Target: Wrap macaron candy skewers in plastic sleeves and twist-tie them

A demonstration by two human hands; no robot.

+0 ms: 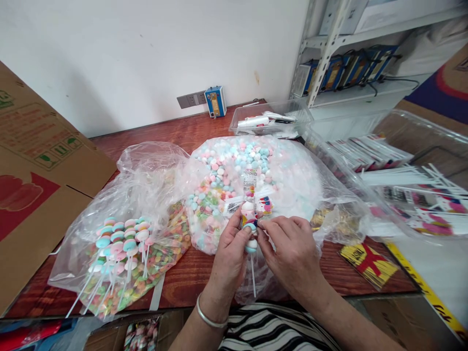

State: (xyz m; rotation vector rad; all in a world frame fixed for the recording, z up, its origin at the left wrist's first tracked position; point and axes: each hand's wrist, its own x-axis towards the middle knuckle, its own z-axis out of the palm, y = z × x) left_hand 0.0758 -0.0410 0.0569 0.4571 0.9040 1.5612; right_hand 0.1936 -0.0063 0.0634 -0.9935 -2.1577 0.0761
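Note:
My left hand [233,243] is closed around a candy stick [251,245] stacked with blue and white marshmallow-like pieces, its white stick pointing down towards me. A clear printed wrapper [250,180] covers the upper part of the candy. My right hand [290,246] pinches at the wrapper's lower edge, beside the left thumb. Just behind the hands lies a large clear bag [292,170] of pastel candy pieces, with more printed wrappers on it. To the left, several finished-looking candy sticks [120,243] rest on a bag of colourful ring-shaped candies [179,229].
A cardboard box [47,161] stands at the left. At the back are a clear tray [237,122] with pens and a blue device [215,101]. On the right are a clear bin [398,214] of sticks and wrappers, gold ties [336,222] and a yellow-red packet [368,263].

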